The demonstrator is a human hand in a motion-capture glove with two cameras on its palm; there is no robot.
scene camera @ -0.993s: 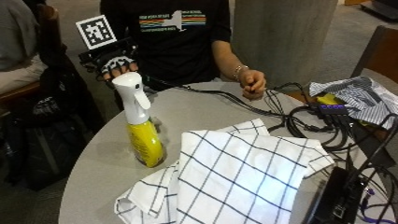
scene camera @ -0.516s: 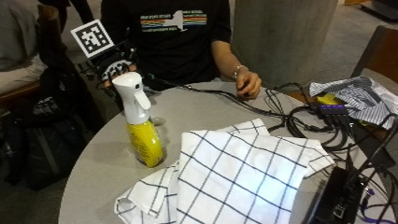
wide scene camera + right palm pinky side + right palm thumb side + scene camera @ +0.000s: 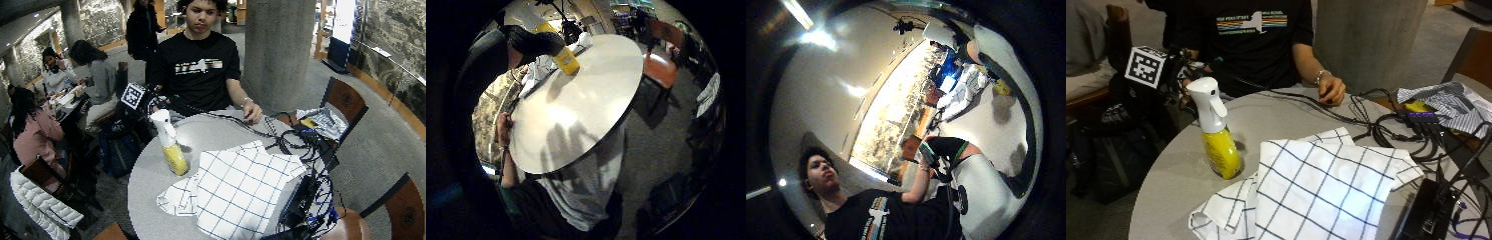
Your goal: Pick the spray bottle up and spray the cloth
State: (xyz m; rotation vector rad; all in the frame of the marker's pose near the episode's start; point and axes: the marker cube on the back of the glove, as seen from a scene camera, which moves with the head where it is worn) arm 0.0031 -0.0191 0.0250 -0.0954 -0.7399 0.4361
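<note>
A spray bottle (image 3: 1220,150) with a yellow body and a white trigger head stands upright on the round grey table (image 3: 1285,117), near its left edge. My gloved right hand (image 3: 1184,76) hovers just behind the bottle's head, off the table's edge, fingers relaxed and holding nothing. A white cloth with a blue check (image 3: 1322,192) lies rumpled to the right of the bottle, its corner close to the base. In the little finger side palm view, the bottle (image 3: 566,60) stands on the table beside a gloved finger (image 3: 533,42). The wide view shows the bottle (image 3: 172,152) and the cloth (image 3: 233,192).
The person's bare left hand (image 3: 1332,93) rests on the table's far side. Black cables (image 3: 1399,127) and a dark device (image 3: 1422,212) crowd the right side. A striped cloth (image 3: 1452,102) lies at the far right. A dark bag (image 3: 1112,145) sits on the floor left of the table.
My gloved hand has dropped lower and slightly left behind the bottle's head. The bottle and cloth have not moved.
</note>
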